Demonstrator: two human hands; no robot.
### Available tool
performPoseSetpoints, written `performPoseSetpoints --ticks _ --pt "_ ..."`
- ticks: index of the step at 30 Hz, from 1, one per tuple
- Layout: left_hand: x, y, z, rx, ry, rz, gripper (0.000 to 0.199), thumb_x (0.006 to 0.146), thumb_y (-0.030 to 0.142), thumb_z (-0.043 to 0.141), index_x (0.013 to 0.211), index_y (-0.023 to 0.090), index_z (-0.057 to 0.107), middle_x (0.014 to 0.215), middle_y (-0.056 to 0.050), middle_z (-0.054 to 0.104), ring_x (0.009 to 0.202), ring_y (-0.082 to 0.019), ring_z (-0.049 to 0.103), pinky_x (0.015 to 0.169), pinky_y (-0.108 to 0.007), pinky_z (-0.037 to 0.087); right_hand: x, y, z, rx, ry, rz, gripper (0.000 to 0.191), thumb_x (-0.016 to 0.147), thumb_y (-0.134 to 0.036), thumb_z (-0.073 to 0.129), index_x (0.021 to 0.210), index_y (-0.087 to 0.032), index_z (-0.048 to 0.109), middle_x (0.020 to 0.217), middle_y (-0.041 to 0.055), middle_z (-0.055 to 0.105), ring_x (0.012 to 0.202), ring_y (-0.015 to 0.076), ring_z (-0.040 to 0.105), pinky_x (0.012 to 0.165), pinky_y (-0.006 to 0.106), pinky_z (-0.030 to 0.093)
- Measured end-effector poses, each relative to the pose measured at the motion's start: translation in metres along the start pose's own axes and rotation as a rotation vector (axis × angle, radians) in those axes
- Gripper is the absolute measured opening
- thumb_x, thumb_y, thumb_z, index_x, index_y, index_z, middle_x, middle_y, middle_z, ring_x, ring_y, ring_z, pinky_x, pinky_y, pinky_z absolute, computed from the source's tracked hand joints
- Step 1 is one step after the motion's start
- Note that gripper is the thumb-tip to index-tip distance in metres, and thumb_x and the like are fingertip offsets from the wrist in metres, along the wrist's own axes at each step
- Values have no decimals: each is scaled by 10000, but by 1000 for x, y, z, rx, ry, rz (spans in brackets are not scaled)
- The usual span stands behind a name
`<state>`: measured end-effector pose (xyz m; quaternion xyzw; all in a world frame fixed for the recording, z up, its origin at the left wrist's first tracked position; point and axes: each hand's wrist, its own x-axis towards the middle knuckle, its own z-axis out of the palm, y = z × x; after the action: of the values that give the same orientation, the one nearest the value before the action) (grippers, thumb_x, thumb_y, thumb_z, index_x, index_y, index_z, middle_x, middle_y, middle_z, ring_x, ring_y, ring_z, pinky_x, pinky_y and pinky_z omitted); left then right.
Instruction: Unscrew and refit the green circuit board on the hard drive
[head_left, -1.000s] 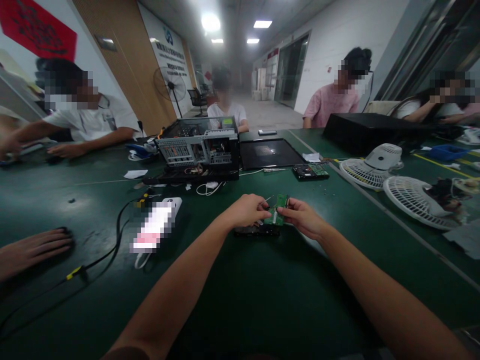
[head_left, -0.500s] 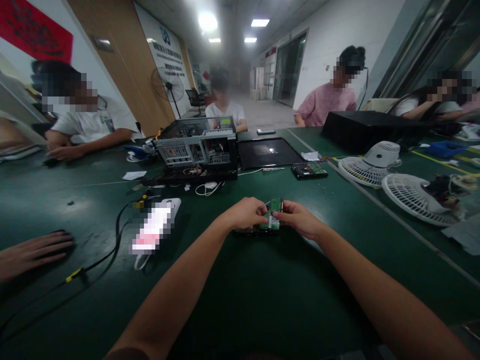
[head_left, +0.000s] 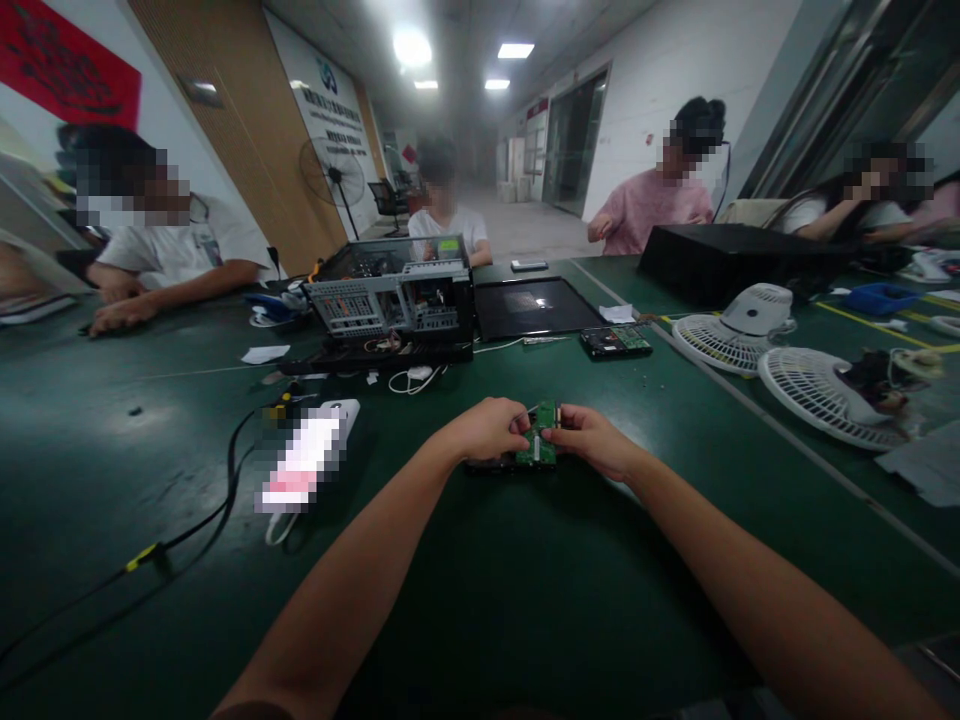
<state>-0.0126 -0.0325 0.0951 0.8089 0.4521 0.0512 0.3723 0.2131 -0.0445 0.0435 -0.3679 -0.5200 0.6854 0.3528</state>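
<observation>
A green circuit board [head_left: 546, 440] lies over a dark drive [head_left: 491, 465] on the green table in front of me. My right hand [head_left: 589, 438] pinches the board's right edge, thumb on top. At the drive's left side, my left hand [head_left: 495, 425] has its fingers curled at the board's left edge; a thin metallic thing shows near its fingertips, too small to name. Its hold is partly hidden by the fingers.
An open computer case [head_left: 394, 290] stands ahead, beside a black panel [head_left: 536, 305]. Another drive [head_left: 616, 342] lies ahead right, white fan parts [head_left: 817, 395] farther right. A phone [head_left: 307, 455] and black cable [head_left: 232, 480] lie left. Several people sit around the table.
Another person's hand at the left edge has gone out of view. The person in pink has raised a hand. My hands stay at the board, which appears slightly flatter.
</observation>
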Motion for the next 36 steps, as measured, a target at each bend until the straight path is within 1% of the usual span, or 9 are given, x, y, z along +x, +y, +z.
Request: performPoseSetpoints --ticks 5,9,12,15,19,24,30,34,36 --pt "-1 -2 -1 -10 -9 -14 247 855 293 694 1071 184 643 1000 -48 724 641 -144 678 523 -239 481 1 1 -1 -16 8 -13 354 713 -302 865 995 -191 682 975 29 730 860 172 686 794 335 550" --pt "1 -5 -1 66 13 12 245 844 304 706 1054 185 662 979 -36 726 647 -139 663 560 -248 462 2 2 -4 -40 25 -32 324 718 -296 860 960 -190 672 935 17 709 833 157 665 772 320 546" --pt "3 -7 -1 136 52 51 239 829 315 723 1029 190 681 957 -31 724 744 -165 673 608 -260 453 3 2 -6 -52 52 -62 336 725 -286 852 992 -193 671 942 13 702 830 144 648 746 298 533" --pt "5 -9 -1 197 69 64 249 807 322 746 1017 199 696 967 -31 725 836 -186 674 660 -269 450 3 1 -8 -50 78 -86 424 717 -263 851 1093 -212 662 948 10 695 850 148 642 737 293 526" --pt "7 -9 0 218 74 49 247 793 328 755 999 202 704 952 -28 731 845 -186 672 675 -267 443 3 1 -9 -89 104 -127 520 721 -248 841 1199 -243 636 883 -16 659 809 141 624 718 293 523" --pt "7 -7 1 236 91 34 240 783 341 765 971 203 713 933 -32 738 825 -193 675 658 -270 436 5 5 -9 -196 139 -126 518 724 -258 840 1200 -240 635 871 -20 638 748 129 604 670 285 508" --pt "6 -4 1 260 96 -1 240 770 334 774 961 198 722 938 -48 741 844 -206 676 651 -265 432 9 11 -8 -233 189 -115 507 727 -285 837 1193 -230 644 924 8 658 765 134 609 657 281 507" --pt "2 -3 -2 281 95 20 271 801 364 749 1016 201 720 965 -53 736 848 -208 669 656 -271 428 11 15 -11 -283 206 -90 486 738 -287 833 1181 -214 648 969 35 682 759 137 620 643 280 513" --pt "-1 -1 -5 285 61 56 313 821 387 733 1076 206 712 985 -53 731 852 -206 666 663 -273 422 11 16 -13 -296 209 -74 474 743 -284 831 1175 -206 651 969 41 690 747 137 624 642 283 517"
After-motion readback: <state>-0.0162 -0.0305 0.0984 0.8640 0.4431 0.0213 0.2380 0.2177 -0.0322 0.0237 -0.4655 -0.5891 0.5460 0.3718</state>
